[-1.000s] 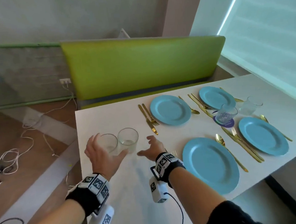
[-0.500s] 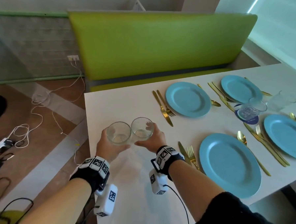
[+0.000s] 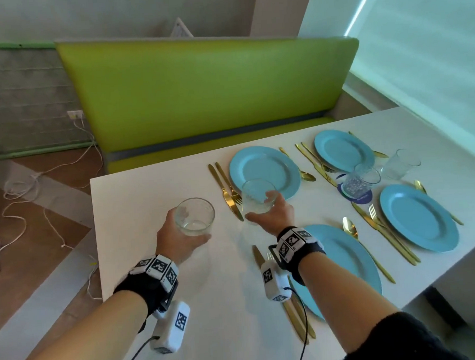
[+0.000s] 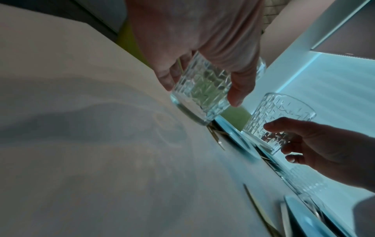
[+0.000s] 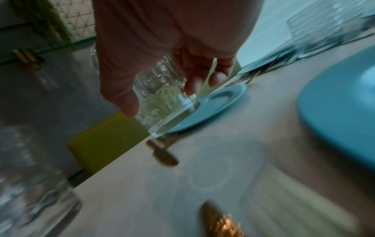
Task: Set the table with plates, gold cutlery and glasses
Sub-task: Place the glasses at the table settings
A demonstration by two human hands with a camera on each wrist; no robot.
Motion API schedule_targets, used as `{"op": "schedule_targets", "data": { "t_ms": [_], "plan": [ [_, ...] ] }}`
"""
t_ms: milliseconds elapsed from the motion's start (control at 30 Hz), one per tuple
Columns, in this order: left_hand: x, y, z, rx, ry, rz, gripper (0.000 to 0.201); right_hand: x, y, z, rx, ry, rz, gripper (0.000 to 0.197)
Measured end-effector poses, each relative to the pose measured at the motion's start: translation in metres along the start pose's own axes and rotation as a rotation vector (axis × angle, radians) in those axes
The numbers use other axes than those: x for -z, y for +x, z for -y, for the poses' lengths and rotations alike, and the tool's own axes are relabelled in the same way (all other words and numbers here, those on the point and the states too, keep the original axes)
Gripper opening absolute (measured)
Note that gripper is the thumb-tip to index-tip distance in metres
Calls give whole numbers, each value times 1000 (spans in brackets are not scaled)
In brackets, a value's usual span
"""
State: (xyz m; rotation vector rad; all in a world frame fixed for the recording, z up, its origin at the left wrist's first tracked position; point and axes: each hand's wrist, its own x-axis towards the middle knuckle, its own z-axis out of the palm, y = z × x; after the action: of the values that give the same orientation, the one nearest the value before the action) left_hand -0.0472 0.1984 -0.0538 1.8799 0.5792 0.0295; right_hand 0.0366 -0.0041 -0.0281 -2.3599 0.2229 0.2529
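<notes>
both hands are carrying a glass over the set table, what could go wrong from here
1. The right hand holds its glass low over the gold knife and fork beside the far-left plate; it could clip the cutlery or the plate rim when set down.
2. The wrist views show each glass gripped by fingertips round its patterned wall, so the left hand could let its glass slip.

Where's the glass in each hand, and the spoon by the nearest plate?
Left hand's glass (image 3: 194,215), head view, on its wall.
Right hand's glass (image 3: 258,195), head view, on its wall.
Gold spoon (image 3: 349,225), head view, on its bowl.
</notes>
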Motion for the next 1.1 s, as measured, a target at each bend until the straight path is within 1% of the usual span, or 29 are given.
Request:
{"op": "schedule_targets", "data": {
  "t_ms": [133,200,300,400,567,733,967,1100],
  "plan": [
    [-35,2,-28,-49,43,77,86,50,33,-31,-128,1,-143,71],
    [-53,4,-38,-68,47,99,85,69,50,-48,-198,-31,-198,76],
    [-77,7,-50,-93,67,127,85,91,69,-70,-286,-60,-249,89],
    [-97,11,-59,-97,81,154,87,105,83,-90,-336,-94,-262,89],
    [-124,15,-69,-85,104,172,85,107,98,-112,-351,-95,-247,92],
    [-141,13,-72,-74,118,181,84,105,105,-127,-327,-77,-241,93],
    [-151,9,-72,-80,118,183,84,102,108,-138,-329,-34,-241,97],
    [-153,5,-72,-86,123,180,84,102,107,-143,-335,-19,-198,106]
  ]
}}
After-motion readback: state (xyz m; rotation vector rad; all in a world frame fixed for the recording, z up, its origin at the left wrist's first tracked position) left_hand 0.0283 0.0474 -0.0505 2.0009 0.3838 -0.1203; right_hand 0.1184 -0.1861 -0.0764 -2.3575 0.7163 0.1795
